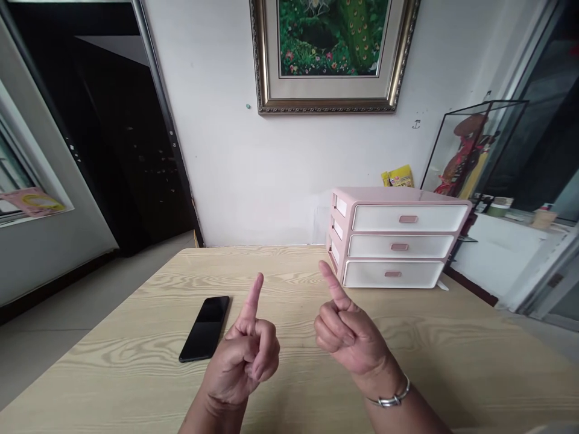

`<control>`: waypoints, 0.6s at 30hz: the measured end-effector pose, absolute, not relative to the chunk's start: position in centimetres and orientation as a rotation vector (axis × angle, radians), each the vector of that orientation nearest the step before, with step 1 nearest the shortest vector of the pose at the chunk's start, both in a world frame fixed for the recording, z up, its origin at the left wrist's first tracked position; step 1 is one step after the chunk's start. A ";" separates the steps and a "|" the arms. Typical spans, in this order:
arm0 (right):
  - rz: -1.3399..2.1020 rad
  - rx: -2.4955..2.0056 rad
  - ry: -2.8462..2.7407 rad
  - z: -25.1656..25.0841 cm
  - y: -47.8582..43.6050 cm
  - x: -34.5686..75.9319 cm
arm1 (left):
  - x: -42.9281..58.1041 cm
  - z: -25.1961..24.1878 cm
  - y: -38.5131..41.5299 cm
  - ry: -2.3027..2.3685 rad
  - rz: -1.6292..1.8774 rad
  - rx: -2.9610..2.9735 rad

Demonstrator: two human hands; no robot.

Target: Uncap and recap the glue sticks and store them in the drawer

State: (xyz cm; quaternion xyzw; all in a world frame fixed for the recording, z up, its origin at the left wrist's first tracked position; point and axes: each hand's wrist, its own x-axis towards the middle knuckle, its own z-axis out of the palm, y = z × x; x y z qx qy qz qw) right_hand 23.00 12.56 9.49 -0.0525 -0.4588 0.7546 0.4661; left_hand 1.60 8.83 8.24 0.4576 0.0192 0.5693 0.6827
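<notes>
My left hand (242,349) is held above the wooden table (149,374), its index finger pointing up and the other fingers curled in, with the thumb folded across. Nothing shows in it. My right hand (350,331) mirrors it to the right, index finger raised and tilted left, the rest folded and holding nothing. A gap separates the two hands. A black smartphone (205,328) lies flat on the table, just left of my left hand. Behind my right hand stands a pink and white chest of three drawers (400,246), its drawers closed.
On the drawer chest sits a yellow packet (398,176). A framed picture (328,105) hangs on the white wall. At the right is a glass display case (465,150); a dark doorway (104,138) is at the left. A silver bracelet (392,399) circles my right wrist.
</notes>
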 end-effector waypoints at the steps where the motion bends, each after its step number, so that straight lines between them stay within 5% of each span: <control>1: 1.833 -0.110 -1.166 10.4 12.5 23.0 | 1.5 9.1 8.8 0.019 1.296 1.059; 18: 1.643 -0.079 -1.211 13.0 13.1 23.1 | 0.0 11.1 10.5 -0.082 1.355 1.227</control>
